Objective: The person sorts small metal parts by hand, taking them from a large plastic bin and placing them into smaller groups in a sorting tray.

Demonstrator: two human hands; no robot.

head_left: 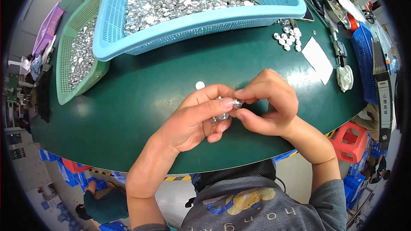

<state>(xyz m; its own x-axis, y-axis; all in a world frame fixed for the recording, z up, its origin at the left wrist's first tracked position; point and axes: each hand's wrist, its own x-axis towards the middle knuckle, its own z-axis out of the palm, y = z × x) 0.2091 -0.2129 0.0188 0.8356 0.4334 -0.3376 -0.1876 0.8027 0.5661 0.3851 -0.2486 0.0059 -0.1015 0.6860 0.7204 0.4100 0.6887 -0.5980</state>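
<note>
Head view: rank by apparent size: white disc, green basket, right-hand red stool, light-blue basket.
1. Light-blue basket
2. Green basket
3. Right-hand red stool
4. White disc
Stool is farther away.

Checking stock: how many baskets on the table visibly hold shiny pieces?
2: light-blue basket at top centre, green basket to its left. More may be hidden.

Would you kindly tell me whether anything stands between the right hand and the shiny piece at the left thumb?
Nothing visible does: the thumb and index finger of the right hand are right at the shiny piece. Clear pieces sit in the left hand, and the white disc lies beyond that hand, out of the way.
</note>
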